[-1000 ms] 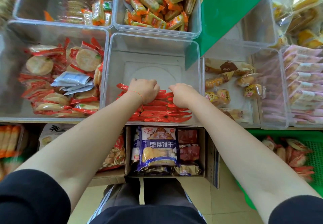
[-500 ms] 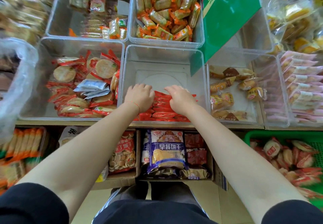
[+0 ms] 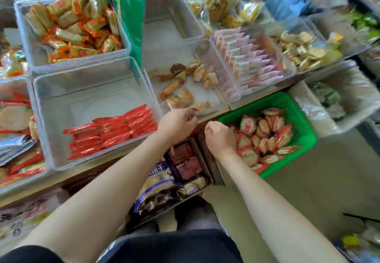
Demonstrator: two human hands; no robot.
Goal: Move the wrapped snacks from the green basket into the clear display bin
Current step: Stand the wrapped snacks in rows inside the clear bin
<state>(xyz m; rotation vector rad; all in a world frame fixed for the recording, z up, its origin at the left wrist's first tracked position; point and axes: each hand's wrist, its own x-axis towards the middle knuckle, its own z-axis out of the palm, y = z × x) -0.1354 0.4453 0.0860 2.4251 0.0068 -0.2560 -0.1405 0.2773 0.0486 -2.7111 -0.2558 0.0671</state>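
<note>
Single head-worn view, looking forward and down, close over the shelf bins [image 3: 86,73]

Red-wrapped snacks [image 3: 111,131] lie rowed along clear display bin's [image 3: 86,71] near wall; more round wrapped snacks [image 3: 265,137] heaped in green basket [image 3: 304,137].
</note>
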